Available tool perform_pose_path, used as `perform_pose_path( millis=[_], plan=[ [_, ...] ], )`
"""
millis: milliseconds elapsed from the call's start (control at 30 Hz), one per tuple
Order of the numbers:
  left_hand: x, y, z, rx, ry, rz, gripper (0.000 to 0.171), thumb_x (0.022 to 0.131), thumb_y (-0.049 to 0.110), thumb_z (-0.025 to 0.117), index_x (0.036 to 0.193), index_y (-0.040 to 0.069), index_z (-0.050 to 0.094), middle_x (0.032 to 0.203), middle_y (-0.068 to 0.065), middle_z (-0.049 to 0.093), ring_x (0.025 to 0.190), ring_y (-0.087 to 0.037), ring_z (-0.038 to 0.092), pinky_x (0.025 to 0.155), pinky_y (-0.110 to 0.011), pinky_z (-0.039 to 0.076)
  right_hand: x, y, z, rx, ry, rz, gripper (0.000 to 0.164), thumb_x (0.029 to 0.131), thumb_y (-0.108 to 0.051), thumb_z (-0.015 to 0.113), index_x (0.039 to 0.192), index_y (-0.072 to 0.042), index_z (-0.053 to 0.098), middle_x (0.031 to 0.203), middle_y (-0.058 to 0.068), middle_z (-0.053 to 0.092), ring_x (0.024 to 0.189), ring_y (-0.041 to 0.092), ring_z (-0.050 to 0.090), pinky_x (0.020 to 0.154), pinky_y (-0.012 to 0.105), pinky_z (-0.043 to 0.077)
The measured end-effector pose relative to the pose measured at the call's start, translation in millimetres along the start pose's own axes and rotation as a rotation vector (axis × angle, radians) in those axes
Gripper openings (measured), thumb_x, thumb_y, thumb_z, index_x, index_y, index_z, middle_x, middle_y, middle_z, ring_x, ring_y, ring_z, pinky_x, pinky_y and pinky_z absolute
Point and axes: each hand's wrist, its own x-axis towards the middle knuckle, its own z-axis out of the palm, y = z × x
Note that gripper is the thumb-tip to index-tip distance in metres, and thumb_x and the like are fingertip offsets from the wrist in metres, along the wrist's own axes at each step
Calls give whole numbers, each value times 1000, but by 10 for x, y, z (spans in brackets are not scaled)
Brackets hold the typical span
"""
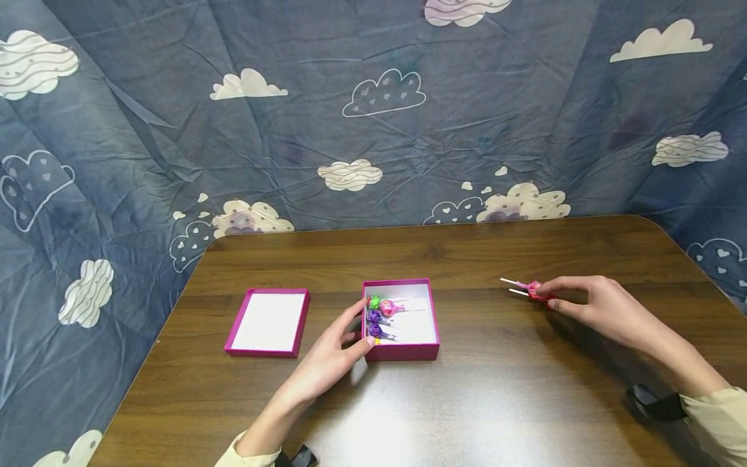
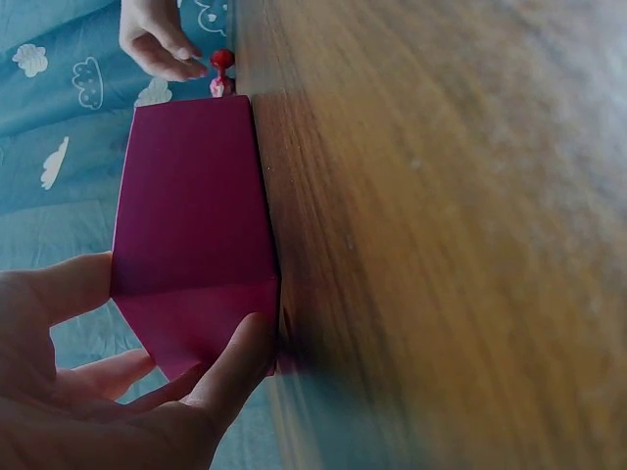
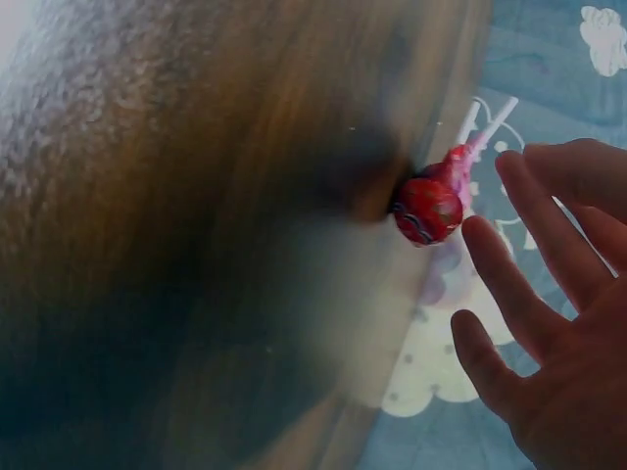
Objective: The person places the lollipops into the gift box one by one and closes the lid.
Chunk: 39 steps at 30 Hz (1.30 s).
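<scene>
A magenta box (image 1: 404, 352) with a white inside stands on the table. Several wrapped lollipops lie in it, among them a green one (image 1: 375, 302), a pink one (image 1: 388, 308) and purple ones (image 1: 375, 331). My left hand (image 1: 327, 357) holds the box by its left side, fingers and thumb spread across that wall; in the left wrist view the fingertips touch its magenta outside (image 2: 196, 196). Over to the right, two lollipops with white sticks lie close together, the nearer one red (image 3: 428, 211). My right hand (image 1: 601, 308) is right at them, its fingers slightly bent and apart.
Left of the box lies its lid (image 1: 268, 322), white inside with a magenta rim. The brown wooden table (image 1: 467, 415) ends at the back before a blue cloth (image 1: 350, 136) printed with clouds. Dark straps (image 1: 656, 403) circle the wrists.
</scene>
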Motion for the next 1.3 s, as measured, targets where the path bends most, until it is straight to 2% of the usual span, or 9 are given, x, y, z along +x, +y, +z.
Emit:
perform_pose_path(
  millis=[133, 367, 567, 733, 833, 1000, 1167, 1300],
  plan=[
    [-6, 0, 1, -2, 1, -9, 67, 96, 28, 65, 154, 34, 32, 158, -7, 29, 129, -40, 44, 98, -57, 41, -4, 30, 49, 32, -41, 17, 23, 84, -13, 79, 101, -27, 76, 100, -4, 72, 96, 2, 60, 77, 18, 41],
    [4, 8, 3, -1, 10, -8, 66, 95, 27, 65, 153, 34, 33, 156, -6, 33, 128, -37, 46, 98, -55, 41, -18, 24, 145, 110, -96, -65, 29, 81, 4, 74, 97, -21, 75, 91, -11, 70, 84, 2, 56, 70, 18, 41],
    [9, 17, 1, -5, 16, 10, 65, 96, 27, 64, 153, 33, 34, 155, -8, 35, 127, -37, 48, 96, -54, 43, -23, 19, 145, 122, -132, -71, 33, 79, 3, 74, 98, -24, 75, 101, -11, 70, 97, 0, 58, 79, 11, 38],
    [7, 26, -1, -3, 21, 9, 65, 96, 27, 65, 153, 33, 34, 154, -7, 35, 126, -36, 48, 96, -54, 43, -29, 23, 138, 127, -189, -64, 44, 72, 3, 77, 107, -25, 73, 111, -7, 68, 105, 0, 55, 80, 14, 39],
    [2, 28, -2, -5, 22, 7, 66, 95, 27, 65, 153, 34, 34, 154, -7, 35, 126, -36, 49, 96, -54, 43, -34, 40, 150, 139, -195, -87, 49, 70, 6, 77, 109, -23, 72, 113, -6, 68, 107, -2, 53, 81, 14, 40],
    [-10, 30, -4, -12, 20, 5, 66, 95, 28, 65, 153, 34, 34, 155, -7, 35, 127, -36, 48, 96, -53, 43, -37, 42, 188, 171, -184, -98, 41, 75, 4, 78, 110, -19, 73, 109, -5, 69, 101, -1, 56, 78, 16, 45],
    [-12, 22, -3, -13, 18, 5, 66, 95, 29, 65, 153, 34, 34, 154, -7, 35, 126, -36, 48, 95, -52, 44, -37, -2, 213, 227, -201, -66, 32, 81, -1, 77, 109, -15, 73, 101, -5, 70, 87, 4, 62, 71, 21, 49],
    [-14, 20, 0, -15, 17, 11, 66, 95, 28, 65, 153, 33, 34, 154, -8, 37, 126, -36, 49, 95, -52, 44, -56, -31, 231, 205, -191, -37, 28, 83, -10, 79, 109, -18, 73, 98, -9, 68, 81, 4, 61, 69, 23, 48]
  ],
)
